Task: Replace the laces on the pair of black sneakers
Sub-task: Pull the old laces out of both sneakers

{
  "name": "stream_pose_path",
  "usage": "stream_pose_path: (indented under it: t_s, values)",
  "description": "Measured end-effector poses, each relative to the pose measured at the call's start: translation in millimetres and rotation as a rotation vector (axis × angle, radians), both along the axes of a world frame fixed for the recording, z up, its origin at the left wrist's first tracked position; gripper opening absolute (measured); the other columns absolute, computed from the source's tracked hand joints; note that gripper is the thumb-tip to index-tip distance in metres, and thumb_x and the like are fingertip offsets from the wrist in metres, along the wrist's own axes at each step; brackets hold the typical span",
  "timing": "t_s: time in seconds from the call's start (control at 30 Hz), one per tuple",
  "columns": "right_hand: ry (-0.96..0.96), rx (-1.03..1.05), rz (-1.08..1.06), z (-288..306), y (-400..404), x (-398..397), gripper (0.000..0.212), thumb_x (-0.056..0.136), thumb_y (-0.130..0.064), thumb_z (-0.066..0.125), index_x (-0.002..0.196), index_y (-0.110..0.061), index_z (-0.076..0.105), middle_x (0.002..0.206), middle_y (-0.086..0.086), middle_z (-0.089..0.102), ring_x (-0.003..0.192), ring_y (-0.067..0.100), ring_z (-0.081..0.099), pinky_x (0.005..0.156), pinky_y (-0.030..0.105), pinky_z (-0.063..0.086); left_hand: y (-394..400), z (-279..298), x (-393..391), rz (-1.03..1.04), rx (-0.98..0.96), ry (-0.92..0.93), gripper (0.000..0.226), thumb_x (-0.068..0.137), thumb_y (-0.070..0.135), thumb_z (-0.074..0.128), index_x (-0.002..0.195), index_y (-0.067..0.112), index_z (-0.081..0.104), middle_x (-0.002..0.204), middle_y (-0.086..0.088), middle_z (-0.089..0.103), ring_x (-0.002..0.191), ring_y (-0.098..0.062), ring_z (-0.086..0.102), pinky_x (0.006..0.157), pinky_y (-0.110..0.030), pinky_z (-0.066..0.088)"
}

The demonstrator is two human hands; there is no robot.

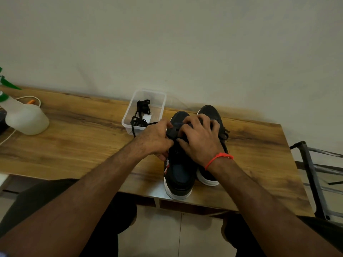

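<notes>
Two black sneakers are seen on the wooden table (78, 138), side by side and touching, heels toward the near edge and toes toward the wall. The left sneaker (179, 175) has a white sole and a red-and-white mark on its side; its heel overhangs the near table edge slightly. The right sneaker (210, 112) is set a little farther back and is largely covered by the right forearm.

Two hands are engaged over the lacing area of the left sneaker. The left hand (156, 139) is held against the shoe's left side with fingers curled inward; a dark lace strand (151, 124) is seen running from this hand toward the container, but the exact pinch point is hidden by the knuckles. The right hand (199, 138) is laid across the tops of both shoes, fingers bent and slightly spread, pressing on the tongue area; whether anything is pinched under it cannot be told. One red thread band (219, 158) is worn on the right wrist.

One clear plastic container (130, 106) stands just beside the left sneaker's toe. One bundle of black laces (143, 106) and one small white tag lie in it. A loosened lace (224, 134) is seen at the right sneaker's outer side.

One translucent spray bottle (26, 117) with a green trigger stands at the far left, well apart from the shoes, with one white cable (27, 98) behind it. One metal frame (313, 175) stands beside the table's right end.
</notes>
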State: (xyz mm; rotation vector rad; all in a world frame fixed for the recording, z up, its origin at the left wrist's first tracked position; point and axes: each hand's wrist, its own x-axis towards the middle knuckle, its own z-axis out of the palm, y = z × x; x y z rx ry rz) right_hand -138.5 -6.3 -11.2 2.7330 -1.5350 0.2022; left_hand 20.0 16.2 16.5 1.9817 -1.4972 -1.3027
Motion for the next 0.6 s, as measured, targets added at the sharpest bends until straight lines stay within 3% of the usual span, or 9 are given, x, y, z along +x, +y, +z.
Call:
stream_pose_path:
  t_s: [0.17, 0.23, 0.3, 0.33, 0.37, 0.43, 0.5, 0.6]
  values:
    - [0.045, 0.070, 0.067, 0.9, 7.7, -0.3, 0.030, 0.094, -0.047, 0.058, 0.117, -0.028, 0.063, 0.143, -0.005, 0.044, 0.140, 0.030, 0.025, 0.109, 0.056, 0.023, -0.7, 0.7, 0.0, -0.004, -0.002, -0.009, 0.060, 0.095, 0.003, 0.064, 0.144, 0.022, 0.036, 0.102, -0.011, 0.068, 0.069, -0.022, 0.076, 0.065, -0.040, 0.065]
    - [-0.201, 0.055, 0.009, 5.3, 3.4, -1.7, 0.017, 0.089, -0.041, 0.063, 0.099, -0.028, 0.066, 0.124, -0.010, 0.058, 0.128, 0.023, 0.040, 0.104, 0.050, 0.031, -0.3, 1.6, 0.4, 0.000, -0.003, -0.005, 0.061, 0.095, 0.003, 0.065, 0.145, 0.022, 0.036, 0.101, -0.011, 0.068, 0.069, -0.021, 0.076, 0.065, -0.040, 0.065]
    - [-0.608, 0.061, -0.172, 18.4, -12.2, -9.8, 0.012, 0.080, -0.034, 0.067, 0.079, -0.022, 0.065, 0.095, -0.008, 0.066, 0.101, 0.020, 0.057, 0.090, 0.046, 0.047, 0.2, 1.7, 0.5, 0.002, -0.004, 0.003, 0.063, 0.095, 0.003, 0.065, 0.147, 0.021, 0.035, 0.097, -0.011, 0.069, 0.068, -0.021, 0.076, 0.063, -0.038, 0.064]
    - [-0.768, 0.048, -0.256, 24.3, -20.8, -16.3, 0.013, 0.078, -0.031, 0.067, 0.075, -0.020, 0.062, 0.087, -0.004, 0.065, 0.090, 0.021, 0.059, 0.083, 0.045, 0.051, 0.5, 1.9, 0.4, 0.000, -0.004, 0.004, 0.064, 0.095, 0.002, 0.065, 0.147, 0.021, 0.034, 0.096, -0.011, 0.069, 0.068, -0.021, 0.075, 0.063, -0.037, 0.064]
    - [-0.803, 0.032, -0.317, 28.4, -28.4, -23.0, 0.013, 0.079, -0.030, 0.066, 0.076, -0.018, 0.061, 0.087, -0.001, 0.064, 0.089, 0.023, 0.059, 0.081, 0.045, 0.051, 0.8, 2.3, 0.2, -0.002, -0.003, 0.004, 0.064, 0.095, 0.002, 0.065, 0.148, 0.021, 0.034, 0.096, -0.011, 0.069, 0.068, -0.021, 0.075, 0.062, -0.037, 0.064]
    - [-0.606, 0.011, -0.354, 29.6, -33.9, -31.4, 0.016, 0.083, -0.033, 0.065, 0.094, -0.021, 0.062, 0.107, 0.003, 0.060, 0.107, 0.029, 0.054, 0.094, 0.043, 0.045, 0.4, 3.2, -0.5, -0.006, 0.001, 0.005, 0.063, 0.095, 0.003, 0.065, 0.148, 0.022, 0.034, 0.098, -0.012, 0.069, 0.069, -0.021, 0.075, 0.061, -0.035, 0.064]
    - [-0.417, 0.031, -0.274, 24.4, -27.5, -31.2, 0.039, 0.081, -0.035, 0.069, 0.118, -0.026, 0.059, 0.132, 0.005, 0.048, 0.127, 0.031, 0.039, 0.105, 0.045, 0.035, -1.0, 3.7, -0.9, -0.007, 0.003, 0.006, 0.064, 0.096, 0.004, 0.065, 0.148, 0.022, 0.034, 0.100, -0.012, 0.068, 0.068, -0.020, 0.074, 0.061, -0.034, 0.064]
    - [-0.217, 0.018, -0.012, 18.7, -12.8, -17.0, 0.045, 0.080, -0.041, 0.070, 0.122, -0.031, 0.057, 0.147, 0.005, 0.037, 0.139, 0.033, 0.026, 0.110, 0.053, 0.026, -2.1, 2.3, 0.1, -0.012, -0.002, 0.006, 0.065, 0.096, 0.004, 0.065, 0.149, 0.023, 0.033, 0.099, -0.011, 0.068, 0.068, -0.020, 0.075, 0.063, -0.036, 0.064]
